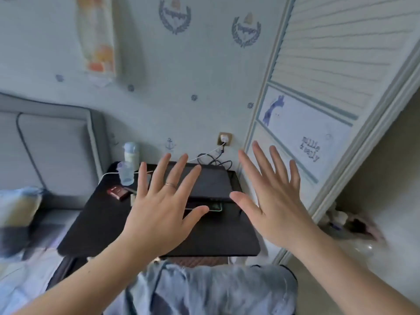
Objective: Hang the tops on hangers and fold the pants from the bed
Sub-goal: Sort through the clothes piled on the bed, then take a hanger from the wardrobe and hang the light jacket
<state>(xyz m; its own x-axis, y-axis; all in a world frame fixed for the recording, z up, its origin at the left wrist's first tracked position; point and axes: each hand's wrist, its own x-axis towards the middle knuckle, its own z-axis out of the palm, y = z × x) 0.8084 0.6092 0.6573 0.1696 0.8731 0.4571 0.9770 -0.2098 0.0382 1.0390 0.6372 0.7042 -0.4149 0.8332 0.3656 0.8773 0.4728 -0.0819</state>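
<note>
**Two empty hands spread above a bedside table**

At the far left, a blurred heap of cloth (18, 208) is seen lying on the bed (56, 215), pale blue above and dark below; whether tops or pants are in it cannot be told; behind it, a grey padded headboard (52, 151) is set against the wall; beside the bed a black table (95, 226) is placed, with a pale blue bottle (130, 153), a clear cup (125, 175) and a small red box (118, 192) gathered near its back left corner; the left hand (159, 214) is held above the table, fingers straight and spread, nothing grasped, a thin ring (170, 185) worn on one finger; a dark flat device (211, 180) is laid on the table behind the hands; blue-grey fabric (216, 289) is seen along the lower middle edge; the right hand (277, 201) is likewise spread flat and empty, apart from the left; a slatted wardrobe door (318, 87) is seen at the right.
</note>
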